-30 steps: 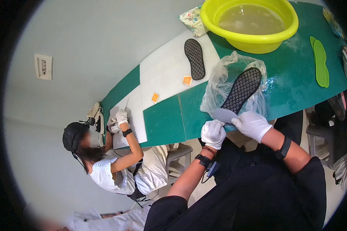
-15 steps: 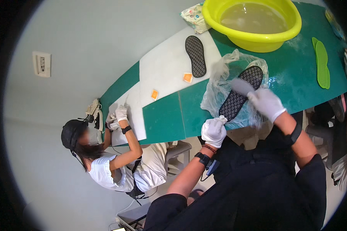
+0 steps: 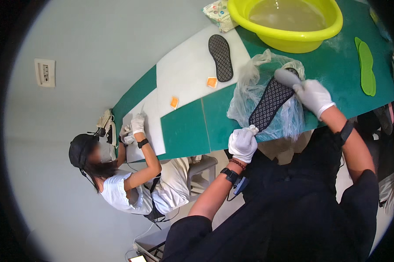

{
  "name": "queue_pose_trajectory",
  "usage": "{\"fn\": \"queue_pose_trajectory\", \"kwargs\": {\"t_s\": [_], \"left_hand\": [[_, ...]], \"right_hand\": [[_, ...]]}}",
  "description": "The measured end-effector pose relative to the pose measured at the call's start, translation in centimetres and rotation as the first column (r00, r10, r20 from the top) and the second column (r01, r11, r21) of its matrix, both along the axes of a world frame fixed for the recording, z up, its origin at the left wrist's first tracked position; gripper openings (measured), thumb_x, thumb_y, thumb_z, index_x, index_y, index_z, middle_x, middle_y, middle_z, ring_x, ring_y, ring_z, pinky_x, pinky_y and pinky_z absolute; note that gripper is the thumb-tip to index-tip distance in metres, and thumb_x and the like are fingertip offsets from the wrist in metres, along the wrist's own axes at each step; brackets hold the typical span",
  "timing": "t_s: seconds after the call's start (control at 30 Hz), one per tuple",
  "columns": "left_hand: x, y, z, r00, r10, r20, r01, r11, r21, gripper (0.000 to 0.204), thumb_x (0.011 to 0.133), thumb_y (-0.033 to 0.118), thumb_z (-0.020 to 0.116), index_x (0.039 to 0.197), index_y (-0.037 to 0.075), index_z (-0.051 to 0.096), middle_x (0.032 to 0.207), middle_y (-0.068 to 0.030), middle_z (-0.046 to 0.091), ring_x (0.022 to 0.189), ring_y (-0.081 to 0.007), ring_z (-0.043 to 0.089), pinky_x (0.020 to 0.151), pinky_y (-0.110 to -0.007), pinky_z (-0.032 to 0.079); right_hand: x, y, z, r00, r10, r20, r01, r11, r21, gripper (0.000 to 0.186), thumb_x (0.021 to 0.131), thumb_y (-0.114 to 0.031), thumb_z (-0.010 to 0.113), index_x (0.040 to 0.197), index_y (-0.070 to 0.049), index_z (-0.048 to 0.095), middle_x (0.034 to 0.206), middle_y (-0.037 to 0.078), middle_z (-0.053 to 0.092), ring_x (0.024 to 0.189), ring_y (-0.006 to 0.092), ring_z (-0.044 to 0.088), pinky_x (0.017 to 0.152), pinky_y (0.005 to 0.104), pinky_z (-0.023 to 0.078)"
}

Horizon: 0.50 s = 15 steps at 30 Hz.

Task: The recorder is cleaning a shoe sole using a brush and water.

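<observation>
My gloved left hand (image 3: pixel 242 145) is closed on the near end of a black shoe insole (image 3: pixel 267 109) with a grey diamond pattern. This insole lies slanted over a crumpled clear plastic bag (image 3: pixel 241 102) at the table's near edge. In my gloved right hand (image 3: pixel 314 97) is a pale grey brush (image 3: pixel 287 77), gripped by one end. Its head rests over the far end of the insole and hides part of the pattern; whether it touches, I cannot tell. The bristles do not show.
A yellow basin (image 3: pixel 288 43) of cloudy water stands at the back. Left of it are a soft packet (image 3: pixel 218 16), another black insole (image 3: pixel 221 59) and small orange-and-white packets (image 3: pixel 211 82) on white sheets. Green insoles (image 3: pixel 366 70) lie right. A gloved co-worker (image 3: pixel 118 183) sits left.
My right hand has moved the brush right and away from me, to the far end of the insole. My left hand keeps its hold; the view has shifted slightly.
</observation>
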State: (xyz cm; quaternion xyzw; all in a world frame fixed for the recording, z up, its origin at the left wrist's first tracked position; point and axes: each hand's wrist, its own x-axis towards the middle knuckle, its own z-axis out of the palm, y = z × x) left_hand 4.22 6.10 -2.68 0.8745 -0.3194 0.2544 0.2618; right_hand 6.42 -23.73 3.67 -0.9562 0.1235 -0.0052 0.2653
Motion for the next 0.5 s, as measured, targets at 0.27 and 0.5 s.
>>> {"fn": "queue_pose_trajectory", "kwargs": {"t_s": [0.27,0.5], "left_hand": [[-0.4,0.4,-0.1,1.0,-0.017,-0.023,0.016,1.0,-0.018,0.017,0.069,-0.004,0.065,0.076,0.011,0.068,0.079,-0.0058,0.068,0.073,-0.0284,0.061,0.066,-0.039,0.048],[0.2,-0.1,0.8,1.0,-0.009,-0.005,0.009,0.999,0.037,0.017,0.07,-0.002,0.064,0.08,0.011,0.068,0.083,-0.0071,0.068,0.074,-0.0294,0.06,0.066,-0.041,0.047]], "right_hand": [[-4.3,8.4,2.0,0.902,0.374,-0.216,-0.324,0.917,0.233,0.048,0.096,-0.043,0.051,0.088,-0.001,0.074,0.086,0.027,0.07,0.084,0.0442,0.069,0.081,0.0532,0.054],[1.8,-2.3,1.1,0.995,-0.065,-0.073,0.068,0.997,0.045,0.046,0.098,-0.038,0.055,0.088,0.003,0.072,0.085,0.029,0.068,0.082,0.0442,0.069,0.078,0.0505,0.054]]}}
